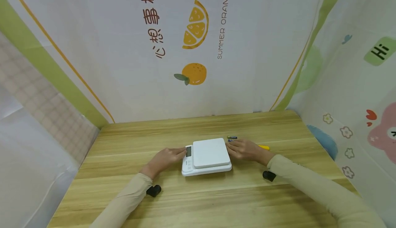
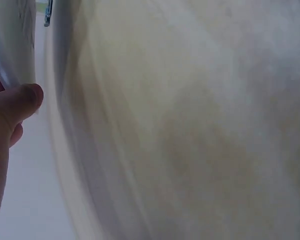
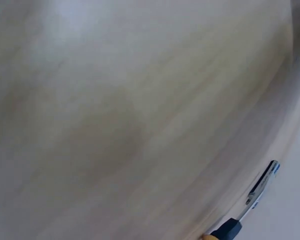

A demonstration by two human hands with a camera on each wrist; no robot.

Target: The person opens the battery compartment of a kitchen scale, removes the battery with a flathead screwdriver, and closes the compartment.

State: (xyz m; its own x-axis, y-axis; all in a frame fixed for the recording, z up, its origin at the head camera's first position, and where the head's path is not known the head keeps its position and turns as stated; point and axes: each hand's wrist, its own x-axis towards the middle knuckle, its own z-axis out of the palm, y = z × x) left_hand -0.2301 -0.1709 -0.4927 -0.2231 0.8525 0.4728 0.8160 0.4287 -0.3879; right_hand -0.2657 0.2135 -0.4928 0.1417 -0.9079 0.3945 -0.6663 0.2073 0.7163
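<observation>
A white kitchen scale with a square weighing plate faces up between both hands in the head view. Its small grey display and buttons are along the left side. My left hand grips the scale's left edge beside the display. In the left wrist view, the left thumb lies against the scale's pale side, with fingers beyond it. At the opposite edge, my right hand holds the scale with bent fingers, their tips partly hidden. The right wrist view leaves this hand out of frame.
Two small batteries lie behind the right hand. A screwdriver's yellow handle shows past the right wrist; its shaft points toward the batteries in the right wrist view. Printed cloths hang behind and beside the wooden table.
</observation>
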